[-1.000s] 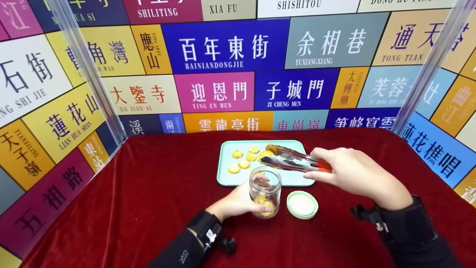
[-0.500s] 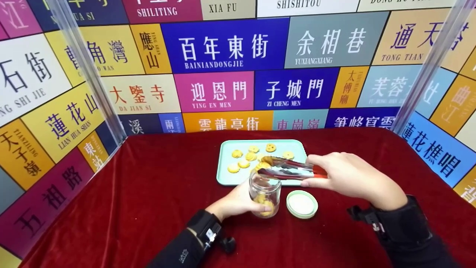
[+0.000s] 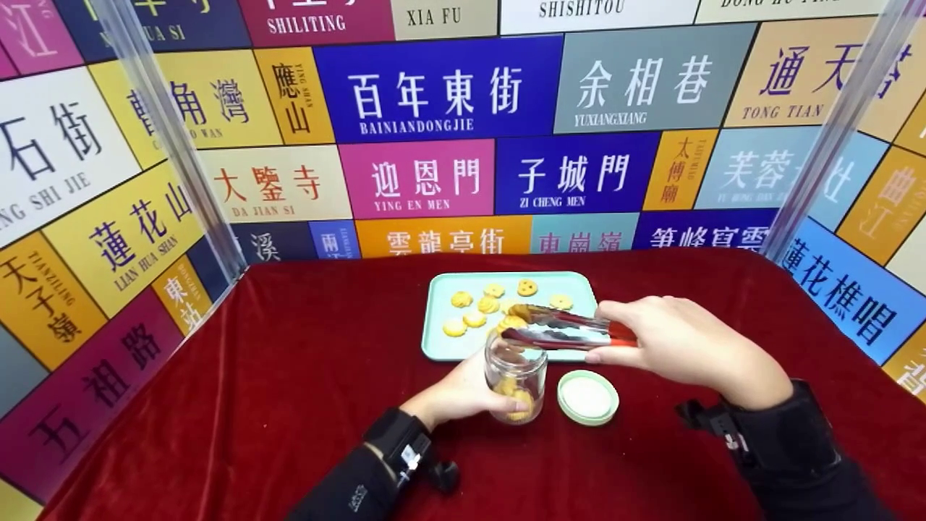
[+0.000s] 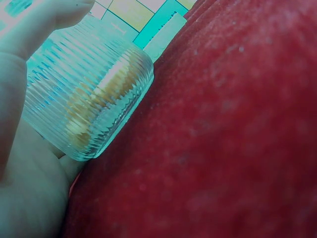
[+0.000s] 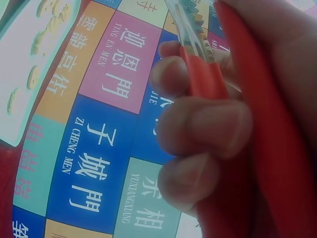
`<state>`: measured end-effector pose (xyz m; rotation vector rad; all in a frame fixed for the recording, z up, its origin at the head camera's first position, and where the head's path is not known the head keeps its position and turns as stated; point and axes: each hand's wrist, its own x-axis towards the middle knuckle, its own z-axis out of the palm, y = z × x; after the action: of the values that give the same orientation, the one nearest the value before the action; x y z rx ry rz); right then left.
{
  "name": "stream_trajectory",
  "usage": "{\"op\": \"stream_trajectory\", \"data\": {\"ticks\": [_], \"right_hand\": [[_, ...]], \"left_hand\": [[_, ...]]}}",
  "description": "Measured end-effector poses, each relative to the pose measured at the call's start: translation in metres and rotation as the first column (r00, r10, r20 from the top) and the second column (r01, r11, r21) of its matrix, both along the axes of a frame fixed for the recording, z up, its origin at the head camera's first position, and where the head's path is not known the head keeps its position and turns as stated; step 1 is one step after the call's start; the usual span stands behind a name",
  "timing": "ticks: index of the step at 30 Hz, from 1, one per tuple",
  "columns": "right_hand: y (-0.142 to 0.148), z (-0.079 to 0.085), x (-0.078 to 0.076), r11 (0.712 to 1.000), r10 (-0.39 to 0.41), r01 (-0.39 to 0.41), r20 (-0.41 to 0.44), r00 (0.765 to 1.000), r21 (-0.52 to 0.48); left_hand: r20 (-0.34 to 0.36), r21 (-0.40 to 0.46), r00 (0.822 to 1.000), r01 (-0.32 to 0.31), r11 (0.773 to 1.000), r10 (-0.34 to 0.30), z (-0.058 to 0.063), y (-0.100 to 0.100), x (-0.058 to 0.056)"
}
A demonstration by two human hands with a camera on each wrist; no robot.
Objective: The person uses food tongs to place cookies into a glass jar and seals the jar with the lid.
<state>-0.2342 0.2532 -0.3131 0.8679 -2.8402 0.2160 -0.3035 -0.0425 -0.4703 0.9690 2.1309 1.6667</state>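
Observation:
My left hand (image 3: 463, 394) grips a clear glass jar (image 3: 534, 373) around its side, and several cookies (image 3: 519, 403) lie at its bottom. The left wrist view shows the ribbed glass jar (image 4: 119, 59) tilted across that picture, its cookies blurred through the wall. With my right hand (image 3: 676, 344) I hold metal tongs (image 3: 571, 340) by their red handles. A yellow cookie (image 3: 511, 323) sits at the tongs' tips, just above the jar's mouth. In the right wrist view, curled fingers (image 5: 203, 126) wrap the red handle (image 5: 205, 77).
Behind the jar, a pale green tray (image 3: 434, 347) carries several cookies (image 3: 474, 318). A round lid (image 3: 587, 398) with a green rim lies right of the jar. Dark red cloth (image 3: 325, 347) covers the table. Signboard-patterned walls (image 3: 441, 94) stand behind and at the sides.
Since a second ago, the tongs have moved with a cookie from the tray towards the jar's mouth. Over the last half second nothing visibly differs, and the left hand keeps its place on the jar.

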Motion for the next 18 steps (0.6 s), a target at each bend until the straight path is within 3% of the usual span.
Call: {"op": "stream_trajectory", "data": {"ticks": [18], "right_hand": [[-0.0002,0.0007,0.0007,1.0,0.001,-0.001,-0.011,1.0,0.008]], "left_hand": [[-0.01,0.001,1.0,0.016,1.0,-0.016,0.0004,-0.0004,-0.0001]]}}
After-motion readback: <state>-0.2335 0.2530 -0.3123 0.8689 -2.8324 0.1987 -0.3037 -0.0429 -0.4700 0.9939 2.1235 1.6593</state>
